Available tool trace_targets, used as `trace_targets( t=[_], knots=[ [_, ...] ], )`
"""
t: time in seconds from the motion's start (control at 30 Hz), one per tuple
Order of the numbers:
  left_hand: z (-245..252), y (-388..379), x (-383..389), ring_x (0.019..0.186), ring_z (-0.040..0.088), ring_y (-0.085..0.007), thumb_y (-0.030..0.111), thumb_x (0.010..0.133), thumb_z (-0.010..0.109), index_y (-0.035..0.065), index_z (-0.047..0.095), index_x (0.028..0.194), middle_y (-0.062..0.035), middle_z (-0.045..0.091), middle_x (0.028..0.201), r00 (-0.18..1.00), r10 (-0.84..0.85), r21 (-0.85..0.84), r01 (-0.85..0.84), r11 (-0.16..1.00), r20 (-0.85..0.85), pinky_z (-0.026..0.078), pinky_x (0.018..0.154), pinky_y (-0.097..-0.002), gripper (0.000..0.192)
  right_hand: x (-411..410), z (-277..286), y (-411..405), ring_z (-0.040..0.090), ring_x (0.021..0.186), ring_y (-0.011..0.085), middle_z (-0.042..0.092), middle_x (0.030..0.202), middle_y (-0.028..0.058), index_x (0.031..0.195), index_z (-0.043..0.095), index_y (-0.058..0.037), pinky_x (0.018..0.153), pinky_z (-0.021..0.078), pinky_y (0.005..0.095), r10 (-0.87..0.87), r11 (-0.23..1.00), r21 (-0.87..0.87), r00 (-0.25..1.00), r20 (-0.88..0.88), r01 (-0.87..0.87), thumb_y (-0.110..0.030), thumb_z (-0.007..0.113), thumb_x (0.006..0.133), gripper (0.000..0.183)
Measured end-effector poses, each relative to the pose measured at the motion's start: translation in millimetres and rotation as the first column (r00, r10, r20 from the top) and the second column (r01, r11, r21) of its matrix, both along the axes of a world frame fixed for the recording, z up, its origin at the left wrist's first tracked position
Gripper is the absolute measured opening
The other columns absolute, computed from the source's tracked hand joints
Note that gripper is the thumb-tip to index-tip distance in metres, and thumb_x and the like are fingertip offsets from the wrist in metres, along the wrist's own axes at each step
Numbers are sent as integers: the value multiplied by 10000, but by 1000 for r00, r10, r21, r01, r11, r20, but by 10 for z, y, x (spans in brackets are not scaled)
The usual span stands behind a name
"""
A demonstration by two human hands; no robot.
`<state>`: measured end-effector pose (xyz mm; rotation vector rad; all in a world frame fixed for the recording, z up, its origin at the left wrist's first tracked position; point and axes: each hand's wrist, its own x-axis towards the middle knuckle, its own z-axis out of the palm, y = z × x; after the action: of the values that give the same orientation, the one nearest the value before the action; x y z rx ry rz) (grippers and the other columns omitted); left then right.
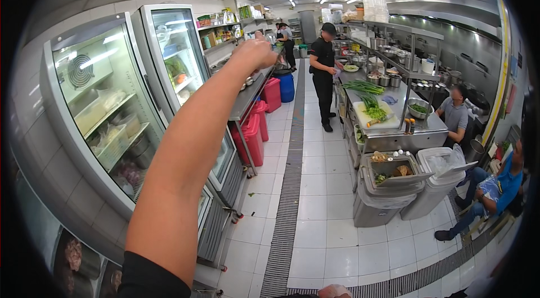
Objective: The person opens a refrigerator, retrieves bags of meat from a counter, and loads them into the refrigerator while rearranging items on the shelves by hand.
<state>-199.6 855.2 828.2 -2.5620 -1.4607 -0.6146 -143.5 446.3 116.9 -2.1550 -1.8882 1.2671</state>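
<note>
My left hand [255, 52] is raised far out in front at the end of my bare, outstretched left arm, in front of the worktop along the left wall. Its fingers look bent and are partly hidden by the back of the hand; nothing held in it shows. At the bottom edge lies what looks like my right hand [334, 291], mostly cut off, so its grip cannot be told. Left of my arm stand two glass-door refrigerators, the nearer one [90, 108] holding bags and tubs, the farther one [175, 51] with vegetables inside.
A floor drain grate [291, 163] runs along the aisle. Red bins [249, 139] and a blue barrel [283, 86] stand left. A co-worker in black [322, 61] stands at the steel table [400, 135] with green onions [363, 86]. Grey bins [375, 211] and a seated person [502, 186] are right.
</note>
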Motion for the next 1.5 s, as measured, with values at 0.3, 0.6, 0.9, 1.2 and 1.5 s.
trace_targets(
  t=[0.3, 0.6, 0.9, 1.2, 1.5],
  knots=[
    [12, -69, -147, 519, 634, -261, 301, 828, 532, -5, 132, 1474, -197, 666, 779, 998, 37, 86, -32, 996, -54, 554, 505, -346, 819, 42, -324, 29, 645, 816, 297, 673, 897, 164, 841, 712, -55, 711, 508, 401, 0, 1000, 8, 998, -56, 0, -186, 549, 791, 215],
    [-360, -400, -422, 978, 619, -397, 378, 816, 526, 4, 157, 1470, -281, 633, 1032, 963, -25, 115, 58, 992, -269, 486, 884, -446, 839, 107, -546, 102, 641, 796, 298, 670, 875, 165, 824, 709, -54, 695, 506, 402, 3, 1000, 13, 995, -100, -2, -184, 551, 789, 208],
    [-252, -383, -493, 940, 633, -396, 393, 822, 523, -99, 221, 1417, -282, 635, 1011, 986, -54, 238, 90, 967, -155, 507, 830, -439, 829, 183, -1181, 113, 637, 775, 299, 667, 853, 166, 807, 706, -52, 679, 503, 402, 32, 999, 24, 979, -201, -28, -183, 554, 788, 202],
    [-211, -423, -589, 956, 634, -395, 359, 823, 540, -109, 235, 1401, -286, 638, 1006, 989, -52, 220, 82, 972, -136, 503, 849, -446, 804, -211, -128, 126, 532, 606, 253, 567, 645, 129, 654, 628, -37, 548, 414, 383, 107, 981, 148, 989, 107, -122, -198, 586, 761, 198],
    [-384, -174, -551, 1080, 589, -376, 453, 820, 539, -63, 240, 1426, -259, 586, 1189, 967, -173, 251, 218, 943, -187, 477, 922, -432, 851, 11, -954, -52, 576, 923, 248, 639, 909, 138, 855, 639, -1, 772, 443, 326, -206, 971, -1, 843, -497, 237, -123, 563, 771, 167]
  ],
)
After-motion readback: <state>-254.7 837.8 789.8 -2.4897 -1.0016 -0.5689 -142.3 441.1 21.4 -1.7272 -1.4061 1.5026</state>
